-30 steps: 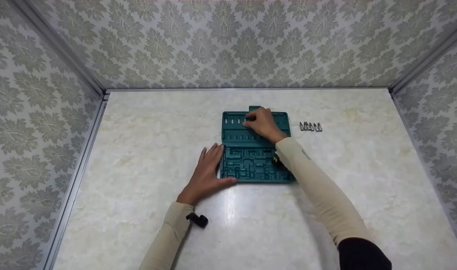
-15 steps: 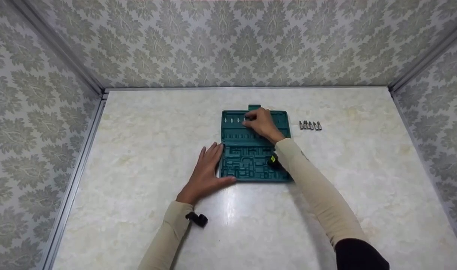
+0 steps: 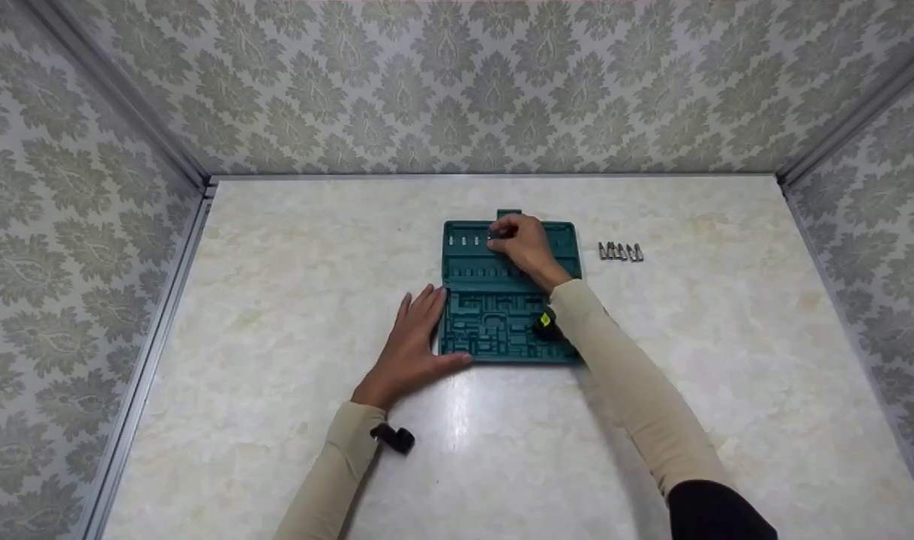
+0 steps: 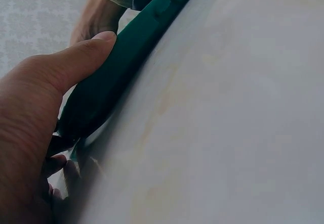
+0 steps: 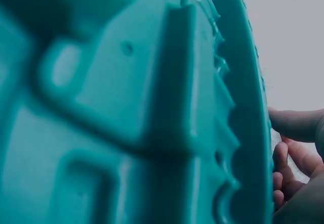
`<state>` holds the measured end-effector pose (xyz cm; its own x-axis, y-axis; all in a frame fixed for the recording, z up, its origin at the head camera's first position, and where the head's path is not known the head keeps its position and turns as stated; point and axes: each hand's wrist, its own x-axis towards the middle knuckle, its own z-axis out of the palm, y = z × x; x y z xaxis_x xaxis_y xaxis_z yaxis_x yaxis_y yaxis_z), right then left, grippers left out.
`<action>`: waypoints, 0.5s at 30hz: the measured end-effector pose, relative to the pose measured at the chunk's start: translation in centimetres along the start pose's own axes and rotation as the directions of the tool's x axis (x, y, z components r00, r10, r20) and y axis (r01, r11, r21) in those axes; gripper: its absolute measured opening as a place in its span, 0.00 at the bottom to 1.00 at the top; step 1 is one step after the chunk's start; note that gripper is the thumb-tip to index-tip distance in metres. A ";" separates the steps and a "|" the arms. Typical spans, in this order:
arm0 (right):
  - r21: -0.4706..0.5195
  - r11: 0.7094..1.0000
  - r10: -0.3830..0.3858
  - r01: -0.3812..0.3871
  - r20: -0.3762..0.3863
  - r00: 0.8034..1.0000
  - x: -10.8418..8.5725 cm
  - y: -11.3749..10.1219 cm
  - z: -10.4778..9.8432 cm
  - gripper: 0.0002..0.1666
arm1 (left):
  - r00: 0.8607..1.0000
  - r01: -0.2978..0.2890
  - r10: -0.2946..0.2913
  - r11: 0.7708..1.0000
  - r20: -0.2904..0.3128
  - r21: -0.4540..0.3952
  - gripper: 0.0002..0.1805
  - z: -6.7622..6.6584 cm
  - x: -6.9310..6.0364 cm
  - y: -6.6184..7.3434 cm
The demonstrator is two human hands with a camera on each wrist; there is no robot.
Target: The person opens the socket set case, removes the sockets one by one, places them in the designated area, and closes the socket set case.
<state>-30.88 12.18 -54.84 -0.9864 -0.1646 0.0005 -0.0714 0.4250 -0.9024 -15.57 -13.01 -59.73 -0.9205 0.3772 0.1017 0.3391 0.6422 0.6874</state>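
Note:
A green plastic tool case (image 3: 486,285) lies spread open on the table, its lid at the far side. My left hand (image 3: 412,349) rests at its near left corner, thumb along the front edge, fingers straight against the left side. In the left wrist view the thumb (image 4: 88,57) lies on the case's edge. My right hand (image 3: 528,244) is over the lid's upper row and pinches a small metal bit, mostly hidden by the fingers. Left of it, several silver bits (image 3: 464,241) stand in that row. In the right wrist view the lid's rim hides the fingertips.
Several loose metal bits (image 3: 620,252) lie in a row on the pale table (image 3: 277,300), right of the case. The case's near half has moulded recesses (image 3: 494,322). Patterned walls (image 3: 457,90) border the table at the back and both sides.
The right wrist has shifted very slightly left, and its fingertips have moved a little over the same slot. My left hand and the loose bits stay where they were.

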 end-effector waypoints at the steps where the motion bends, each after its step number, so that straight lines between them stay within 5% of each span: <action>1: -0.002 1.000 -0.010 0.010 -0.002 1.000 0.0 0.0 0.0 0.14 | 1.000 0.001 -0.001 1.000 -0.002 -0.001 0.69 0.0 0.0 0.0; 8: -0.064 0.997 -0.046 0.045 -0.022 0.999 -0.3 0.1 0.1 0.11 | 1.000 -0.006 0.006 1.000 -0.002 -0.001 0.69 0.1 0.0 0.0; 15: 0.060 0.998 0.007 -0.002 -0.086 0.996 -0.1 0.1 0.1 0.10 | 1.000 -0.005 0.005 1.000 -0.006 -0.010 0.70 0.0 0.0 0.0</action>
<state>-30.75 12.13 -54.95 -0.9960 -0.0843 0.0311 -0.0603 0.3710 -0.9267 -15.55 -13.04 -59.71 -0.9198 0.3767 0.1096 0.3422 0.6336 0.6939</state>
